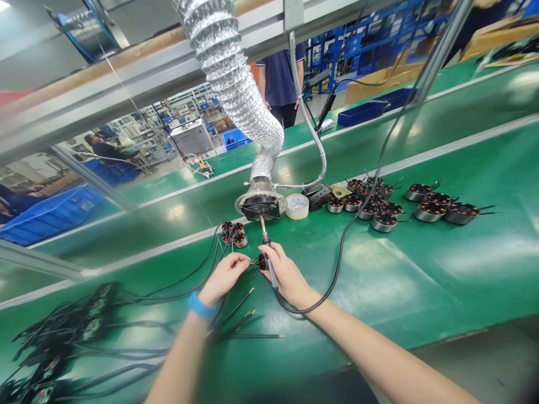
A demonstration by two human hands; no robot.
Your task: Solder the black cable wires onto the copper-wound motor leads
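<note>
My right hand [287, 274] is wrapped round a soldering iron [269, 259], its tip pointing away towards the round fume extractor inlet [261, 206]. The same hand also touches a small dark motor [261, 261] beneath the iron. My left hand [227, 274], with a blue band at the wrist, pinches at the thin wire ends left of that motor; what lies between the fingertips is too small to make out clearly. Several small motors [240, 239] stand just beyond my left hand. A round white tub [297, 206] sits beside the extractor inlet.
Many motors [384, 221] stand at the right on the green bench [362, 292]. Circuit boards with black cables [95, 314] lie at the left. The iron's cord [343, 252] loops past my right forearm. A silver duct [236, 84] hangs ahead; a person [281, 81] stands beyond.
</note>
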